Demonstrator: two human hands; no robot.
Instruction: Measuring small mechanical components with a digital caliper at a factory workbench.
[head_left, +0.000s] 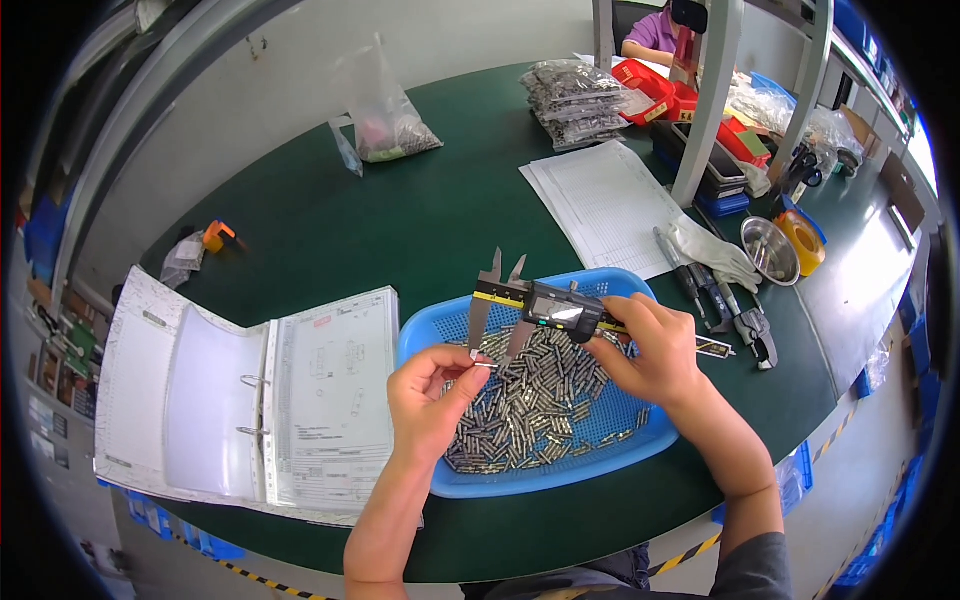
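My right hand [645, 345] is closed round a digital caliper [560, 312], its jaws parted and pointing down to the left. Between finger and thumb, my left hand [435, 385] pinches a small metal pin [484, 364] close to the jaw tips. Whether the jaws touch the pin I cannot tell. Below both hands stands a blue plastic basket [560, 482] with perforated walls. Many similar small metal pins [530, 415] lie heaped in it.
An open ring binder [335, 420] with a drawing lies left. Paper sheets [600, 205], more measuring tools [720, 300], a white glove [712, 252] and a metal bowl [770, 250] are at right. Bagged parts [575, 100] are stacked behind. A person [652, 38] sits across the table.
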